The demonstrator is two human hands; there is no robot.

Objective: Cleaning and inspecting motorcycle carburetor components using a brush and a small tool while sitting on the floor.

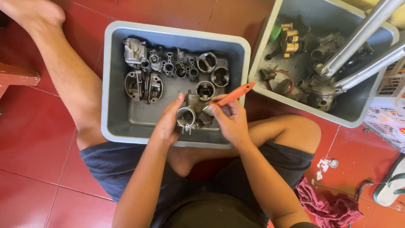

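Head view, left hand closed around a grey metal carburettor body over the near edge of a grey tub, right hand pinching an orange-handled brush against it, more engine parts at the tub's far side, second tub right.

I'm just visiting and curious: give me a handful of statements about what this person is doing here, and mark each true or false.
1. The left hand holds a metal part over a grey tub. True.
2. The right hand holds a blue screwdriver. False: it holds an orange-handled brush.
3. More metal parts lie in the tub. True.
4. The floor is green carpet. False: it is red tile.
5. A second tub to the right holds long silver tubes. True.
6. The person stands at a bench. False: the person sits on the floor, legs either side of the tub.
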